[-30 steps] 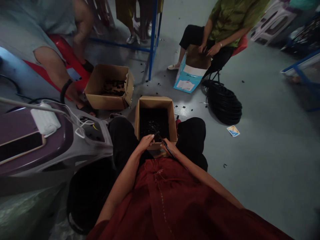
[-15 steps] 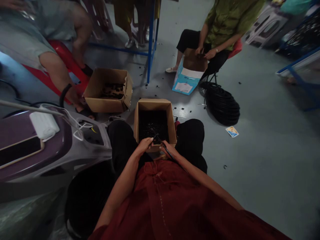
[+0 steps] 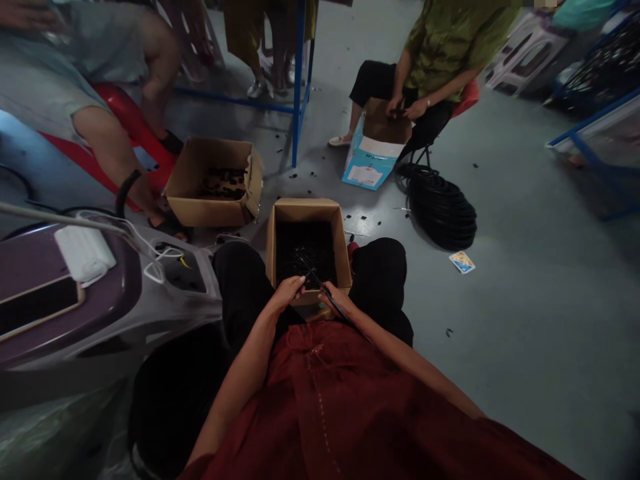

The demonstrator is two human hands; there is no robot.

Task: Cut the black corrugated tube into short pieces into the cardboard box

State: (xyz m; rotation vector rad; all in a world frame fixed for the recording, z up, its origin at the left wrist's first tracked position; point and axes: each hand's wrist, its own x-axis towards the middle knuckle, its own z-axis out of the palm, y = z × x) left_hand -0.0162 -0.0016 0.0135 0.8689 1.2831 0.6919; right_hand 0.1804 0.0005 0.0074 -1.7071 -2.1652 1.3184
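Between my knees stands an open cardboard box (image 3: 271, 250) with many small black pieces (image 3: 305, 243) in it. Over its near edge, my left hand (image 3: 289, 292) is closed, thumb and fingers pinching a small dark piece that is hard to make out. Close beside it, my right hand (image 3: 336, 298) is closed round a slim black length (image 3: 334, 304) that runs back toward the wrist. Whether this is a cord or a tool's handle I cannot tell. The front end of it meets the left fingertips above the box.
A second cardboard box (image 3: 210, 212) with black pieces stands at the front left. Ahead right, a person in a green shirt (image 3: 443, 43) works over a blue box (image 3: 367, 163), near a coil of black tubing (image 3: 443, 207). A purple stool (image 3: 113, 293) bears a phone (image 3: 40, 305).
My hands keep almost the same hold and place over the box. The whole view has shifted slightly. The person in green has moved their hands a little.
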